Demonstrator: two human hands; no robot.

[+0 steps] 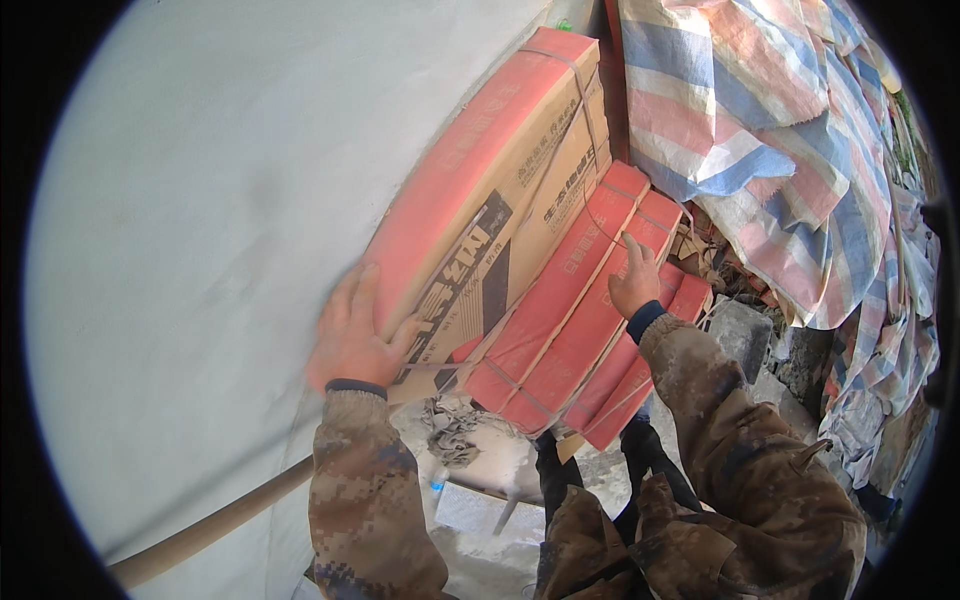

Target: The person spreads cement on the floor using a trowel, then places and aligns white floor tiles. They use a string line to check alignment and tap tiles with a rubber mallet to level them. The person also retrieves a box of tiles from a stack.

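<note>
A tall stack of brown cartons (540, 190) with a red top (470, 140) and dark print leans along the pale wall, bound with grey straps. My left hand (355, 335) lies against its near end, thumb and fingers spread round the red corner. Beside the stack, several flatter red cartons (545, 365) sit side by side, tied with thin straps. Over their right part is my right hand (635, 285), index finger stretched toward a strap and thumb apart. Its other fingers are partly hidden; I see nothing held in it.
The pale wall (190, 220) rises on the left, with a wooden pole (215, 520) slanting against it. A red, white and blue striped tarp (760, 120) hangs at the right. Below it lie rubble and a grey block (740, 335). My legs stand close to the red cartons.
</note>
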